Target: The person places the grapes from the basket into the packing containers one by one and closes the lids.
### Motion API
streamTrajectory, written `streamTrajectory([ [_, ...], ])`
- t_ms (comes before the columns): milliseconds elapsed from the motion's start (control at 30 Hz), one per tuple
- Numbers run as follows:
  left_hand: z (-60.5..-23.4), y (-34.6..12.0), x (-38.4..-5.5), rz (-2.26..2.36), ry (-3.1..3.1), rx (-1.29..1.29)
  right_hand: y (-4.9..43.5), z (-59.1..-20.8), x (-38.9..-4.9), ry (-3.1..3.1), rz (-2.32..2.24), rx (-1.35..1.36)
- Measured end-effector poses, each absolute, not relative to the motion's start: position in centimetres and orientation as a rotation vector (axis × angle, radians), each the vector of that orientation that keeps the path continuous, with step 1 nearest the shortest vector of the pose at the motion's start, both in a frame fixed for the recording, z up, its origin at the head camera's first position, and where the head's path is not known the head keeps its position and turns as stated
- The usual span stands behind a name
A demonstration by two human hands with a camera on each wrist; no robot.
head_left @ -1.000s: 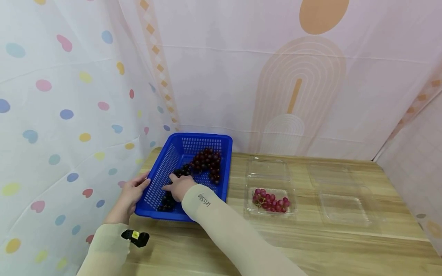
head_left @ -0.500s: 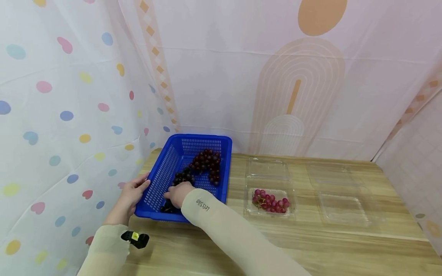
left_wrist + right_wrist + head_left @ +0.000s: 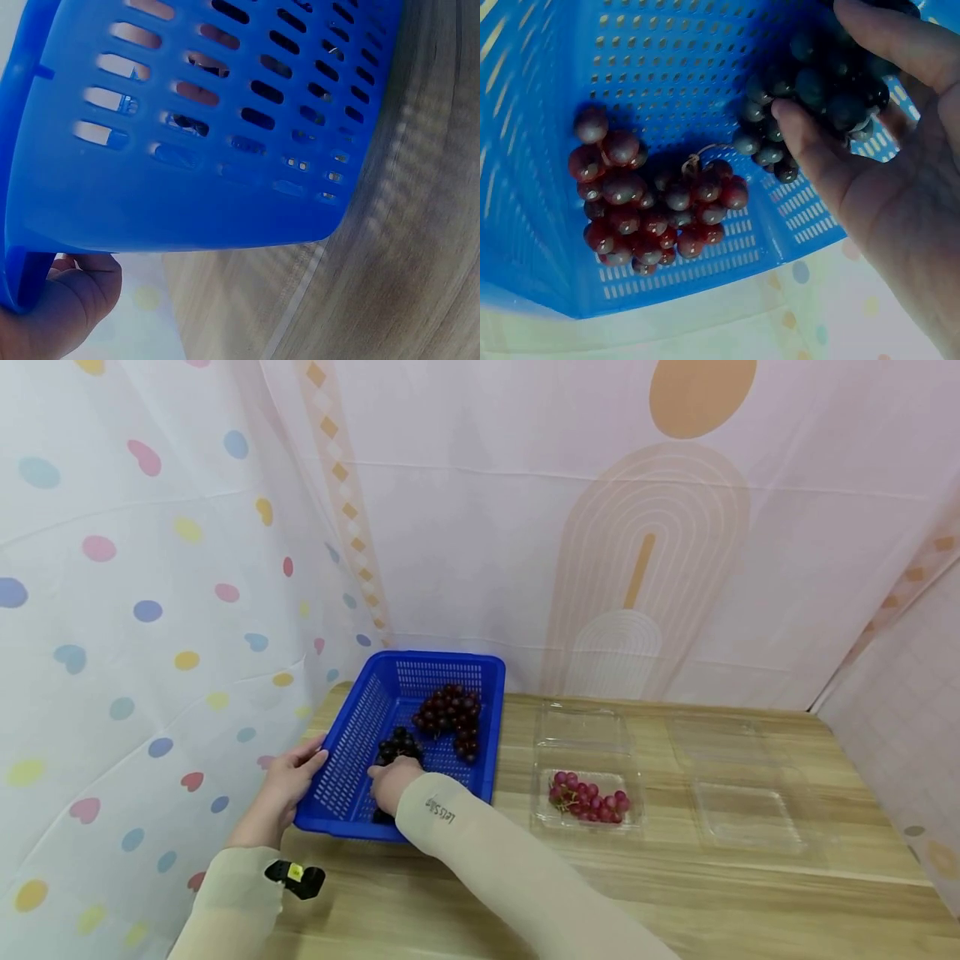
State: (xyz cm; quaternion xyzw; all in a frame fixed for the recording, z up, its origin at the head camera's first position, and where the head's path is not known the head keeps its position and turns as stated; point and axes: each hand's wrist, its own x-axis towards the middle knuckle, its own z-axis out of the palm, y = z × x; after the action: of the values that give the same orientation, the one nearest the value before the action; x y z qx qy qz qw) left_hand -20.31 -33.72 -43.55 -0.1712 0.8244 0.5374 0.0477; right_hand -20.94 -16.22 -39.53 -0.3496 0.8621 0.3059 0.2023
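Note:
A blue plastic basket (image 3: 498, 710) with slotted walls sits on the table's left side. My left hand (image 3: 288, 781) holds its left rim; in the left wrist view the thumb of that hand (image 3: 79, 300) shows beside the basket wall (image 3: 187, 214). Inside the basket, my right hand (image 3: 396, 785) grips a bunch of black grapes (image 3: 397, 743). The right wrist view has thumb and fingers of this hand (image 3: 900, 202) around the black grapes (image 3: 810, 86), partly covering them. A dark red bunch of grapes (image 3: 450, 710) lies untouched farther back in the basket.
Right of the basket stands an open clear plastic clamshell box (image 3: 543, 760) with a small bunch of pinkish-red grapes (image 3: 588, 797) in it. Another open clear box (image 3: 742, 814) is farther right. Patterned curtains (image 3: 465, 527) hang behind and to the left of the wooden table (image 3: 675, 902).
My right hand has lowered onto the black grapes, its spread fingers closing round them. The bunch's near end has shifted slightly right. My left hand stays on the rim.

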Motion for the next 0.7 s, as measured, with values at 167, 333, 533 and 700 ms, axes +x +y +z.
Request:
streamTrajectory([
  [167,-43.54,-33.72,-20.3,1.639,2.511,-0.521,-15.57,-39.79,-21.4,2.496,0.638,-1.038],
  [333,-43.51,-33.66,-20.19,1.617,2.514,-0.522,-15.27,-40.04,-21.65,2.534,0.442,-1.07],
  [533,-43.56,-33.7,-20.26,1.613,2.516,-0.516,-15.56,-40.11,-20.99,2.546,0.473,-0.994],
  [700,-43.57,-33.71,-20.28,1.626,2.521,-0.507,-15.45,-40.34,-21.06,2.603,0.49,-1.088],
])
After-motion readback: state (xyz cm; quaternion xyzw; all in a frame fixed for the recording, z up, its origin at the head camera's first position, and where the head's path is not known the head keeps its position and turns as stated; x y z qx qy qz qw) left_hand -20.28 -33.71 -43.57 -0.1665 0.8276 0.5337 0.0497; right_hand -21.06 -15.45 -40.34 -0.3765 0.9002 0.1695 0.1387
